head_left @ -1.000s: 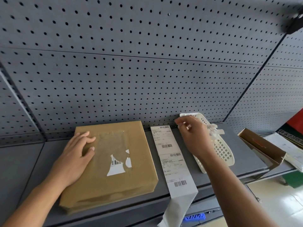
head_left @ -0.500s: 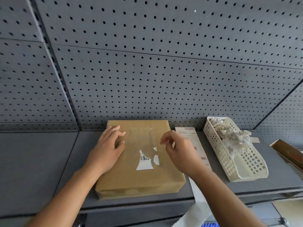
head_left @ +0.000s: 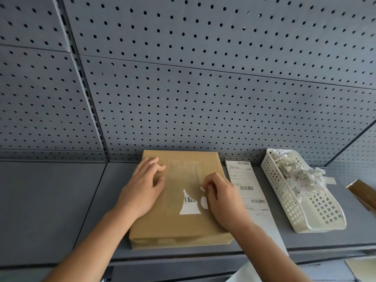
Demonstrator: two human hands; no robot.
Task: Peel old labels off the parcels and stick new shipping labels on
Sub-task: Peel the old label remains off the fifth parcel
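Observation:
A flat brown parcel (head_left: 179,224) lies on the grey shelf (head_left: 53,200). Torn white remnants of the old label (head_left: 189,204) with a barcode stick to its top. My left hand (head_left: 142,190) rests flat on the parcel's left side, fingers relaxed. My right hand (head_left: 221,198) sits on the parcel's right side with fingers curled, fingertips picking at a small white label scrap beside the larger remnant. A long strip of new shipping labels (head_left: 248,196) lies just right of the parcel and hangs over the shelf's front edge.
A white plastic basket (head_left: 317,216) holding several crumpled label scraps stands right of the label strip. A brown cardboard box (head_left: 364,194) shows at the far right edge. Grey pegboard (head_left: 203,88) forms the wall behind the shelf.
My right hand came from the basket across the label strip to the parcel and now picks at the label remnant. The view shifted right to left; my left hand stayed on the parcel.

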